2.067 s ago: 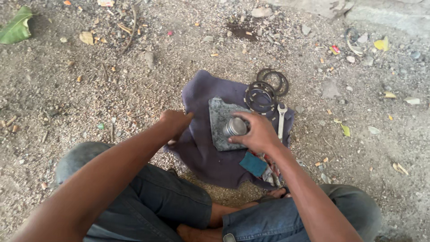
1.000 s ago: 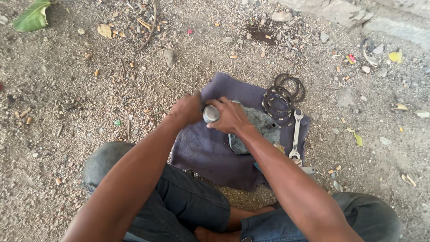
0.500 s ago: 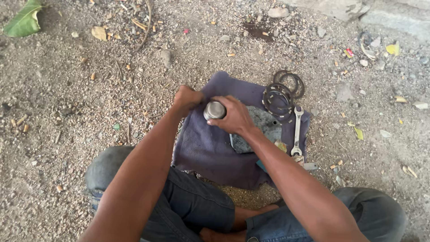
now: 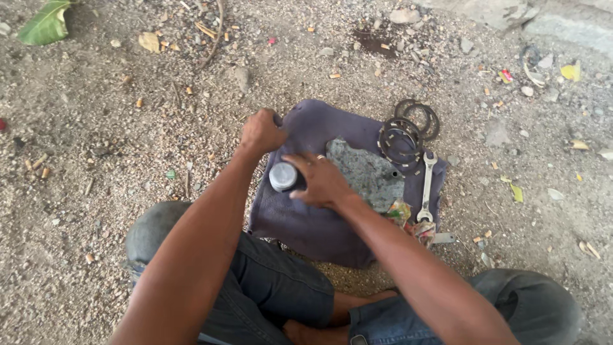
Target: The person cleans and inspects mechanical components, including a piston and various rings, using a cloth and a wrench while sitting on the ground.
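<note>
On the cloth (image 4: 319, 223), the right hand (image 4: 322, 181) pinches a metal cylinder (image 4: 283, 176); the left hand (image 4: 260, 132) is fisted on the cloth's edge, rings (image 4: 408, 131) nearby.

Cloth (image 4: 319, 223) spread on ground; cylinder (image 4: 282, 176) at its left-centre, plate (image 4: 367, 176) just right of it, wrench (image 4: 426, 188) right of plate, rings (image 4: 408, 131) behind wrench at cloth's far-right corner

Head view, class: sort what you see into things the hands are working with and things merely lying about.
In hand:
left hand gripping the purple cloth
right hand on the grey metal cylinder

Lying about:
flat grey plate
dark metal rings
spanner
green leaf
</note>
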